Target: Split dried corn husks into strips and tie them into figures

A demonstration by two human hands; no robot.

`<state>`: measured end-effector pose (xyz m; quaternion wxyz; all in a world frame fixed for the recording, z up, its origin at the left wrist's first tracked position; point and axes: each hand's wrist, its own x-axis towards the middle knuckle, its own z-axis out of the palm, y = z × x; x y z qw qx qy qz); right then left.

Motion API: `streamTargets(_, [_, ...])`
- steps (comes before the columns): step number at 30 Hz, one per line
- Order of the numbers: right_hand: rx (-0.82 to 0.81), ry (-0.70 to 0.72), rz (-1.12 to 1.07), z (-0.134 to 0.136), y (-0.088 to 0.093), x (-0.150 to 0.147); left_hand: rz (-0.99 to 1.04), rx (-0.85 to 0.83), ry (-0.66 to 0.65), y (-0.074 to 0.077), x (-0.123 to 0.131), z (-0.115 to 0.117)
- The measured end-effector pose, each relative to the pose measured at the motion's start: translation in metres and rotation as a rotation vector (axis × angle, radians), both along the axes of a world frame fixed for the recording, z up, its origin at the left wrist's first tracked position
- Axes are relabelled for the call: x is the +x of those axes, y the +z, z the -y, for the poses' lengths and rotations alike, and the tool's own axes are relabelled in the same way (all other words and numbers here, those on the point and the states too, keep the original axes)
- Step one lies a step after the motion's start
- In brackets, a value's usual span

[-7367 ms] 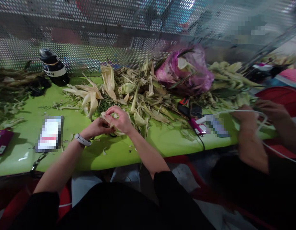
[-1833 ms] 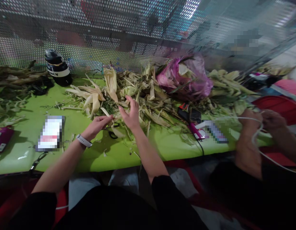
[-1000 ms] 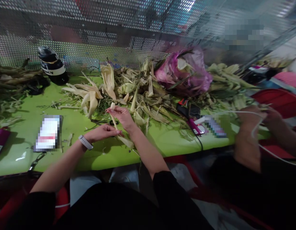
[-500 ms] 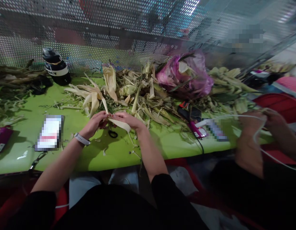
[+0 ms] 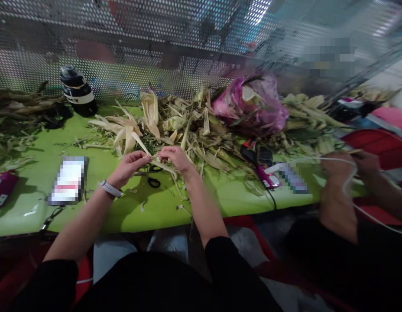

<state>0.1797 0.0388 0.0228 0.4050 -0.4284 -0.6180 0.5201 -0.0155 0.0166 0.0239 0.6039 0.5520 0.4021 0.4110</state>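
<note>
Between my hands is a pale strip of corn husk [image 5: 141, 144], its upper end slanting up to the left and another piece trailing down to the right. My left hand [image 5: 131, 164], with a white band at the wrist, pinches the strip between thumb and finger. Close beside it, my right hand [image 5: 175, 158] has its fingers pressed together on the husk. Black-handled scissors [image 5: 153, 182] lie on the green tabletop just below my hands. Right behind them spreads a heap of dry corn husks [image 5: 175, 123].
A dark bottle [image 5: 78, 93] stands at the back left. A phone [image 5: 67, 180] lies left of me, a purple box [image 5: 4, 186] farther left. A pink plastic bag [image 5: 253, 104] sits on the pile. To my right, a co-worker's hands [image 5: 350, 167] work near a white cable [image 5: 345, 182].
My hands have moved slightly apart, and my right hand has lifted its fingers into a pinch. More of the scissors now shows beneath them.
</note>
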Motion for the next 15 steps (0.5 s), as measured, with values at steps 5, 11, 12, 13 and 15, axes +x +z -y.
streamTargets(5, [0.021,0.011,0.025,-0.002,-0.002,0.002,-0.024,0.028,-0.037,-0.002,0.0,-0.001])
streamTargets(11, [0.049,0.093,-0.032,0.0,-0.003,-0.002,-0.175,0.089,-0.131,-0.014,0.003,-0.002])
streamTargets(12, [0.068,0.09,-0.039,0.0,-0.006,-0.005,-0.179,0.098,-0.149,-0.015,0.004,-0.002])
streamTargets(13, [0.097,0.079,-0.04,-0.001,-0.009,-0.008,-0.182,0.109,-0.165,-0.017,0.005,-0.002])
streamTargets(15, [0.175,0.04,-0.032,-0.002,-0.017,-0.015,-0.177,0.13,-0.171,-0.019,0.007,-0.002])
